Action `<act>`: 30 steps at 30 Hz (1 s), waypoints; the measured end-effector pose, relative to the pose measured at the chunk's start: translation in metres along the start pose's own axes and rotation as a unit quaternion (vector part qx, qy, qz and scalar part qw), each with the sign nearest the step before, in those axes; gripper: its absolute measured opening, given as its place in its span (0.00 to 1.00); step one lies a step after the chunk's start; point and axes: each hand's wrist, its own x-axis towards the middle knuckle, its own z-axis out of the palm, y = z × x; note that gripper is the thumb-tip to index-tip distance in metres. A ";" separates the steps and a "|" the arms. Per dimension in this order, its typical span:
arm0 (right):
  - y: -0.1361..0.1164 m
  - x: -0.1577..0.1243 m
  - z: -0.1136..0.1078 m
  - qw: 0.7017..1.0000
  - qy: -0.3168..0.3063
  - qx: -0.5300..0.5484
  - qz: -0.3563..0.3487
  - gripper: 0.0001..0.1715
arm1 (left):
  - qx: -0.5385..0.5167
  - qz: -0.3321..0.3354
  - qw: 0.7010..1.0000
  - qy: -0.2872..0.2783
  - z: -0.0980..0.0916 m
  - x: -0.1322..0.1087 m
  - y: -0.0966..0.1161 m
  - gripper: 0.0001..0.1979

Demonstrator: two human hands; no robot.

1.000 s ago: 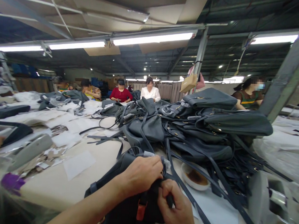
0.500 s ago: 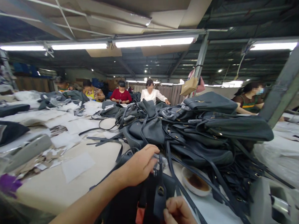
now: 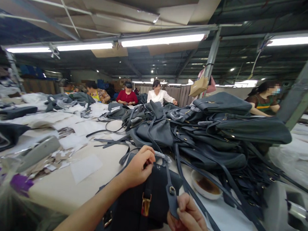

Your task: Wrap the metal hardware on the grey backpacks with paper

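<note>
A dark leather handbag [image 3: 124, 199] lies on the table edge right in front of me, with a gold clasp [image 3: 145, 204] on its front strap and a buckle [image 3: 108, 218] lower left. My left hand [image 3: 140, 166] is at its top edge, fingers curled round the clear-wrapped handle [image 3: 163, 156]; the grip itself is partly hidden. From that handle hangs a dark leather tag [image 3: 172, 201] with a small gold buckle. Its lower end is pinched between the thumb and fingers of my right hand [image 3: 189, 217].
A white bowl of brown liquid [image 3: 207, 186] stands right of the bag. Behind it rises a heap of dark bags [image 3: 188, 141] with trailing straps. Paper scraps [image 3: 48, 162] and a grey machine part [image 3: 37, 151] are at left; another device [image 3: 290, 210] is at right. Several co-workers sit beyond.
My left hand has moved left along the bag's top, leaving more of the wrapped handle visible. My right hand has tilted the tag outward to the right. The gold clasp shows more fully.
</note>
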 end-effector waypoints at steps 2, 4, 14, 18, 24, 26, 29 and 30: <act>-0.006 0.000 -0.002 1.000 -0.024 -0.019 0.003 0.22 | 0.043 -0.012 0.999 -0.015 0.005 -0.003 0.004 0.09; -0.001 -0.002 0.000 0.998 -0.033 -0.045 0.009 0.21 | 0.088 -0.017 0.996 -0.025 0.015 -0.002 0.007 0.07; 0.017 -0.001 0.024 0.987 -0.003 -0.158 -0.036 0.16 | -0.184 -0.163 0.960 -0.134 -0.010 0.000 0.024 0.19; 0.020 0.000 0.026 0.981 -0.044 -0.189 -0.025 0.13 | -0.132 -0.224 0.935 -0.242 -0.027 -0.005 0.036 0.11; 0.028 -0.002 0.032 0.959 -0.051 -0.274 -0.053 0.06 | -0.090 -0.243 0.943 -0.209 0.008 -0.001 0.033 0.09; 0.022 -0.007 0.031 0.937 -0.073 -0.336 -0.061 0.05 | -0.132 -0.259 0.939 -0.185 0.017 -0.001 0.029 0.05; 0.002 -0.017 0.011 0.891 -0.092 -0.439 -0.069 0.07 | -0.219 -0.302 0.915 -0.156 0.016 -0.003 0.019 0.05; -0.007 -0.020 -0.003 0.877 -0.070 -0.469 -0.076 0.08 | -0.238 -0.311 0.908 -0.146 0.014 -0.003 0.014 0.06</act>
